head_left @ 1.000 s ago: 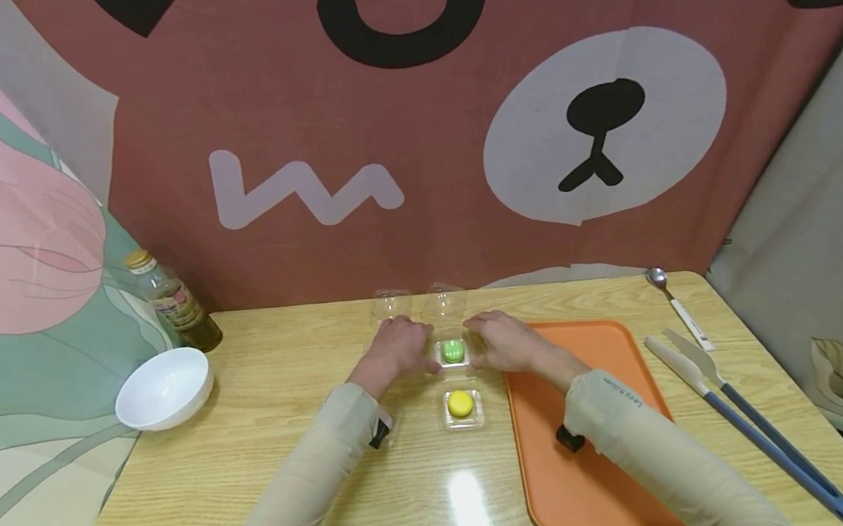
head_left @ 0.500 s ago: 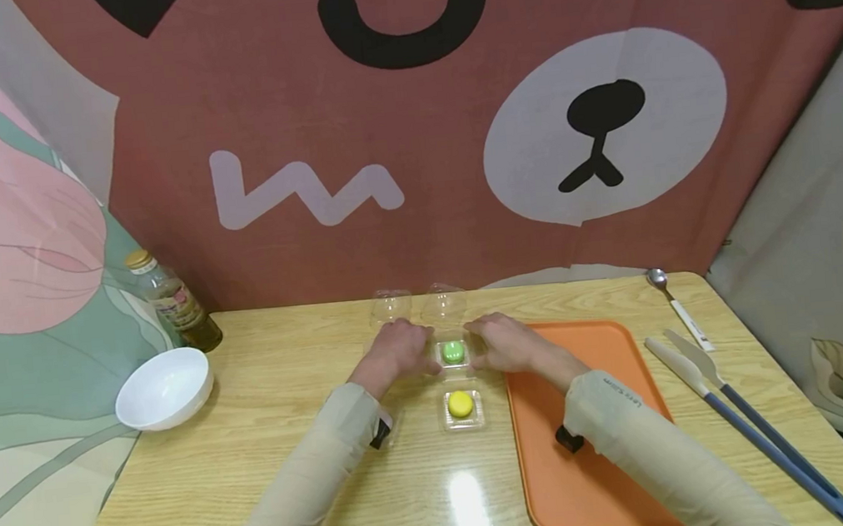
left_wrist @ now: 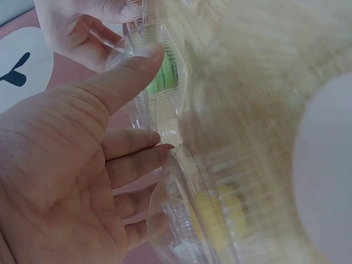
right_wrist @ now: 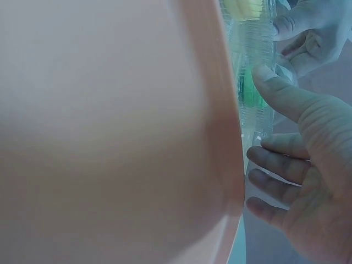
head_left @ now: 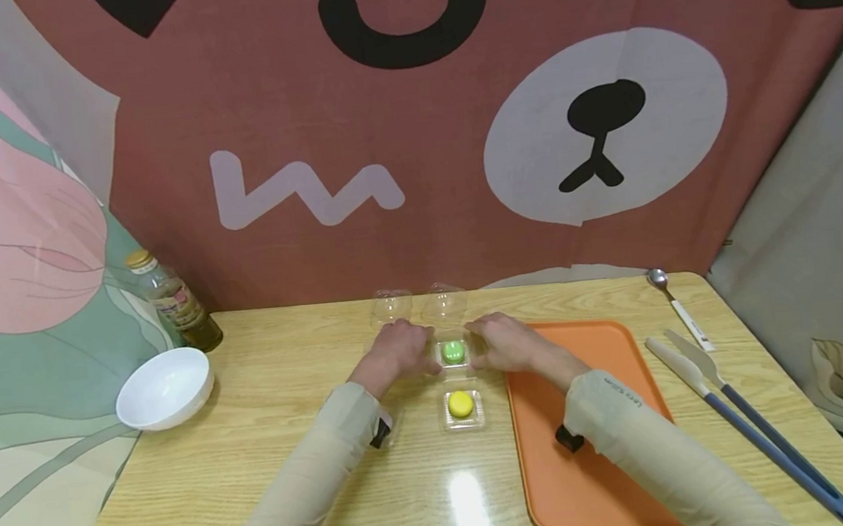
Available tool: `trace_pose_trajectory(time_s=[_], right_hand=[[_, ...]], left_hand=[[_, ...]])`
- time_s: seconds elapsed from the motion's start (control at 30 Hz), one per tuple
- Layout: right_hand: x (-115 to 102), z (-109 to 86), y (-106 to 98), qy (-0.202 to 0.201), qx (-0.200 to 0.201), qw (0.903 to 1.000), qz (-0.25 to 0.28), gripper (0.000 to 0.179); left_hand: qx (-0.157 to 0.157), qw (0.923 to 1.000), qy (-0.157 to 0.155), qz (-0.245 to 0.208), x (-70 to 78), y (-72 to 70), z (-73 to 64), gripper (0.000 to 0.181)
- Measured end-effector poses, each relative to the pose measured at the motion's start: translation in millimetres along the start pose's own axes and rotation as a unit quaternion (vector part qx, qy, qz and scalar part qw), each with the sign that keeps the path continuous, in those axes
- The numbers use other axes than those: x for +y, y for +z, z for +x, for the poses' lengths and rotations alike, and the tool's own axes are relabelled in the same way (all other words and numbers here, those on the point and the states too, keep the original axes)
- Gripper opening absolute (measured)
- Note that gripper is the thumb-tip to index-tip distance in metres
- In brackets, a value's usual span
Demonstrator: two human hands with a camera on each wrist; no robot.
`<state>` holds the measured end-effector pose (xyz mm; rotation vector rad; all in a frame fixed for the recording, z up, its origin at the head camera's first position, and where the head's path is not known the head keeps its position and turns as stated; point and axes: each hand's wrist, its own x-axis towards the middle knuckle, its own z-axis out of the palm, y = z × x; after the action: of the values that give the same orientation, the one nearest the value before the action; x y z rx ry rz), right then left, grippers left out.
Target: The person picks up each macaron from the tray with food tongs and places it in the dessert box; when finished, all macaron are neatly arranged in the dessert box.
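Left hand and right hand are flanking a clear box, fingers standing loosely apart and fairly straight, thumbs lying at its edge! The green macaron is sitting inside, right between the hands. Nearer the person, a yellow macaron is lying in another plastic tub; an orange tray is stretching beneath the right forearm.

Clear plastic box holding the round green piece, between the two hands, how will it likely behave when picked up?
The clear ribbed plastic box is probably light and flexible, since its walls look thin and see-through. Its glossy surface may be slippery. The round green piece could slide if the box tilts, as it looks narrower than the box.
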<state>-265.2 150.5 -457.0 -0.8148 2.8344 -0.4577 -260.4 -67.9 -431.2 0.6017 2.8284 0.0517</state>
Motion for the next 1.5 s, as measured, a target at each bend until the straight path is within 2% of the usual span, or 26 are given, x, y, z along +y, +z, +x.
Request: trace_pose_trajectory(time_s=[0.67,1.5], right_hand=[[-0.5,-0.2,-1.0,0.008,-0.005,0.9999,-0.012,0.079],[-2.8,-1.8,-1.2,0.017,-0.008,0.9998,-0.010,0.081]], left_hand=[[-0.016,0.9997,-0.004,-0.017,-0.3,0.0,-1.9,0.083],[-0.010,0.9998,-0.013,-0.011,1.8,0.1,-5.2,0.086]])
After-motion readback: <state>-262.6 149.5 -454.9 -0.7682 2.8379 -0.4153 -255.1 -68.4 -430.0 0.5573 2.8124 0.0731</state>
